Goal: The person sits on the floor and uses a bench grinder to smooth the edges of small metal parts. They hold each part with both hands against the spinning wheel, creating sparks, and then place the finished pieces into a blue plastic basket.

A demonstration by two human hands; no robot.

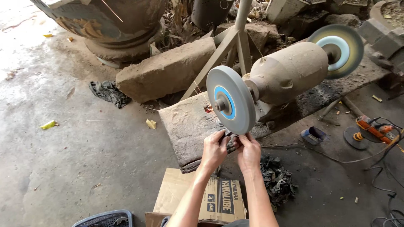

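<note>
A dust-coated bench grinder [290,73] sits on a thick wooden plank [189,126]. Its near grey wheel [230,100] has a blue centre; the far wheel [341,49] looks blurred. My left hand [214,149] and my right hand [249,150] are together just under the near wheel. Both pinch a small dark metal piece [229,137] held up against the wheel's lower edge. Thin spark streaks rise to the left of the wheel. The fingers hide most of the piece.
A cardboard box [202,197] lies below my arms. A pile of dark metal parts [275,180] sits right of it. An orange power tool [372,131] with cables is at right. Stone blocks [166,71], a large pot [109,23], a rag [108,92] and a basket [105,218] are around.
</note>
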